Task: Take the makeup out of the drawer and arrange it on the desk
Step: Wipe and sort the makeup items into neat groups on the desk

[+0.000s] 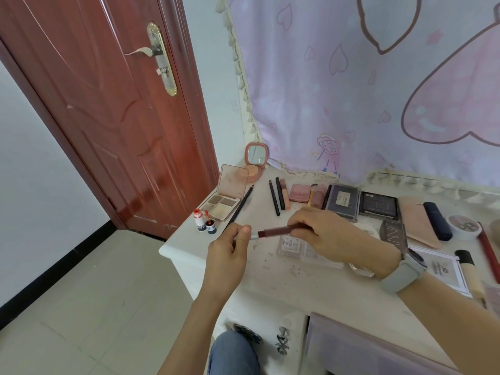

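Both my hands hold a dark red lip-gloss tube level above the white desk. My left hand pinches its silver end between thumb and fingers. My right hand grips the other end, fingers curled over it. Under my right hand lies a clear palette case. Laid out on the desk are an open eyeshadow palette, two small lip tint bottles, a black pencil, slim pens, a pink compact and dark palettes.
A round mirror compact stands at the desk's back corner by a purple curtain. A red-brown door is on the left. The purple drawer is open at the lower right. More cosmetics crowd the desk's right side.
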The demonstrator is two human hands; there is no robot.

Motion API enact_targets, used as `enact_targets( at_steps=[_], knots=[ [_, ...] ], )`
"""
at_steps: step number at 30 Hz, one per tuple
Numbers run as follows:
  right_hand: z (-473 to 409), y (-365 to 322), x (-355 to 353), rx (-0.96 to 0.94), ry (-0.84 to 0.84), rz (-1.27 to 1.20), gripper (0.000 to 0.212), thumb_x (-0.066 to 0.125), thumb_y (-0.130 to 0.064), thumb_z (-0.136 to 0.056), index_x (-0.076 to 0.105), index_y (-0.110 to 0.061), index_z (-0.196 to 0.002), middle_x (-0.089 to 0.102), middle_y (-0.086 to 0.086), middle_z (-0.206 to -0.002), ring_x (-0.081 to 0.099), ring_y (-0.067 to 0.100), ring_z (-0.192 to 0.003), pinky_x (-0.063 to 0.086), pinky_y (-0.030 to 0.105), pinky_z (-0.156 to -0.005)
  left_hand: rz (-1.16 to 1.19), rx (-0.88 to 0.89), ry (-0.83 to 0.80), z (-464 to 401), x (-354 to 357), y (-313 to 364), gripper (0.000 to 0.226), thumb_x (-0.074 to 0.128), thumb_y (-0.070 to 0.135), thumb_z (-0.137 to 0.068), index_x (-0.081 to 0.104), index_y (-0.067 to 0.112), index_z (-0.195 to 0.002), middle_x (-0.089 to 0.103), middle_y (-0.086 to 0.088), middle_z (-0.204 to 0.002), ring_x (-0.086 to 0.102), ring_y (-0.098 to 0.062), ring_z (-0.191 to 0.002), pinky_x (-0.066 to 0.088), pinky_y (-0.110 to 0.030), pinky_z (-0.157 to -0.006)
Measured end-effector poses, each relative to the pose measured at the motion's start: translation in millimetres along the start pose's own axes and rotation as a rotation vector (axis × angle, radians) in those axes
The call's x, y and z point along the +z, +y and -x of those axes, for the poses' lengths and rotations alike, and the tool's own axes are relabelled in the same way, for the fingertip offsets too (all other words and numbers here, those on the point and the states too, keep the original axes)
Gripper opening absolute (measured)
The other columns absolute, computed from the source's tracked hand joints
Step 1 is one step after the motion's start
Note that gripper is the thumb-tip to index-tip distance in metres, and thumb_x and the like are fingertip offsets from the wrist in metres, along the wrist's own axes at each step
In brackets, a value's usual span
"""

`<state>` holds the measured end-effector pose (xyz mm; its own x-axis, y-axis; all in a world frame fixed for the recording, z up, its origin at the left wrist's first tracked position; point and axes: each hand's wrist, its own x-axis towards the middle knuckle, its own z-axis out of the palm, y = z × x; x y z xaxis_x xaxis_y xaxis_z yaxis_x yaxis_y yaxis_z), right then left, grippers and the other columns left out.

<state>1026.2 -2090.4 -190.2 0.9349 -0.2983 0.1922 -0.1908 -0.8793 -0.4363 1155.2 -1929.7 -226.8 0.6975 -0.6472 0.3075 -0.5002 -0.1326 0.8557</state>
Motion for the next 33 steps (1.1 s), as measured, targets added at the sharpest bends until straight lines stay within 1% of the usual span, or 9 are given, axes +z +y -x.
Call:
enact_targets(
  at_steps=[6, 9, 13, 16, 20, 24, 28, 30, 33],
  knots=[
    [6.0, 14.7, -9.7, 0.010, 0.123, 0.015, 0.010, 0.058, -0.020, -0.088, 0.058, -0.020, -0.098, 0.041, -0.023, -0.087, 0.046, 0.001, -0.079, 0.038, 0.025, -0.075, 0.077, -0.092, -0.036, 3.5, -9.4, -7.7, 0.036, 0.040, 0.038, -0.093, 0.062, 0.020, -0.070, 0.034, 0.010, -0.045, 0.028, -0.007, -0.045, 0.027, -0.026, -0.051],
    [8.8, 17.0, -11.3, 0.022, 0.162, 0.018, 0.012, 0.059, -0.016, -0.088, 0.061, -0.015, -0.099, 0.052, -0.007, -0.095, 0.054, 0.018, -0.086, 0.044, 0.034, -0.080, 0.092, -0.110, -0.030, 3.8, -11.6, -9.5, 0.036, 0.041, 0.033, -0.095, 0.063, 0.020, -0.071, 0.033, 0.010, -0.043, 0.027, -0.007, -0.044, 0.025, -0.025, -0.050],
    [11.6, 18.4, -10.3, 0.043, 0.201, 0.019, 0.015, 0.057, -0.014, -0.088, 0.062, -0.012, -0.102, 0.053, 0.000, -0.099, 0.055, 0.020, -0.084, 0.046, 0.037, -0.080, 0.098, -0.125, -0.008, 4.2, -15.8, -13.6, 0.037, 0.041, 0.033, -0.096, 0.063, 0.018, -0.069, 0.035, 0.009, -0.043, 0.029, -0.007, -0.045, 0.026, -0.022, -0.048],
    [9.3, 24.6, -11.8, 0.105, 0.271, -0.018, 0.015, 0.057, -0.011, -0.088, 0.062, -0.011, -0.102, 0.046, -0.004, -0.099, 0.051, 0.016, -0.081, 0.039, 0.026, -0.077, 0.146, -0.181, 0.064, 4.8, -22.3, -18.4, 0.043, 0.037, 0.037, -0.096, 0.061, 0.015, -0.068, 0.042, 0.010, -0.041, 0.034, -0.004, -0.042, 0.030, -0.014, -0.045],
    [3.8, 27.0, -12.0, 0.327, 0.434, -0.285, 0.016, 0.059, -0.016, -0.088, 0.065, -0.013, -0.102, 0.045, 0.001, -0.100, 0.050, 0.012, -0.082, 0.031, 0.008, -0.068, 0.268, -0.213, 0.158, 9.7, -28.3, -22.0, 0.041, 0.026, 0.035, -0.100, 0.051, 0.011, -0.079, 0.049, 0.004, -0.044, 0.038, -0.004, -0.040, 0.033, -0.013, -0.042],
    [-3.3, 6.1, 4.0, 0.406, 0.486, -0.642, 0.008, 0.058, -0.018, -0.089, 0.064, -0.016, -0.094, 0.054, -0.002, -0.072, 0.046, 0.007, -0.058, 0.038, 0.008, -0.056, 0.396, -0.190, 0.135, 14.8, -23.0, -17.5, 0.032, 0.025, 0.030, -0.100, 0.044, 0.012, -0.083, 0.062, -0.001, -0.056, 0.043, -0.009, -0.042, 0.036, -0.016, -0.043],
    [-8.9, -20.5, 19.6, 0.417, 0.362, -0.938, 0.008, 0.060, -0.017, -0.087, 0.066, -0.019, -0.092, 0.060, -0.010, -0.068, 0.049, 0.003, -0.056, 0.039, 0.016, -0.056, 0.684, -0.278, 0.043, 17.9, -16.0, -9.7, 0.037, 0.036, 0.039, -0.092, 0.057, 0.009, -0.089, 0.071, -0.002, -0.092, 0.065, -0.016, -0.071, 0.053, -0.024, -0.061],
    [-11.3, -32.0, 27.3, 0.395, 0.307, -0.978, 0.006, 0.063, -0.016, -0.085, 0.068, -0.019, -0.087, 0.061, -0.013, -0.065, 0.052, -0.003, -0.054, 0.040, 0.012, -0.055, 0.771, -0.318, -0.018, 18.4, -13.2, -6.6, 0.039, 0.041, 0.042, -0.085, 0.061, 0.009, -0.095, 0.071, 0.000, -0.104, 0.068, -0.019, -0.090, 0.057, -0.032, -0.077],
    [-15.6, -43.6, 35.2, 0.413, 0.282, -1.042, 0.008, 0.069, -0.016, -0.080, 0.072, -0.016, -0.087, 0.065, -0.016, -0.066, 0.054, -0.011, -0.053, 0.038, 0.002, -0.051, 0.761, -0.323, -0.084, 18.5, -9.2, -2.1, 0.038, 0.043, 0.041, -0.083, 0.063, 0.012, -0.095, 0.070, -0.001, -0.108, 0.066, -0.021, -0.098, 0.054, -0.033, -0.082]
  ],
)
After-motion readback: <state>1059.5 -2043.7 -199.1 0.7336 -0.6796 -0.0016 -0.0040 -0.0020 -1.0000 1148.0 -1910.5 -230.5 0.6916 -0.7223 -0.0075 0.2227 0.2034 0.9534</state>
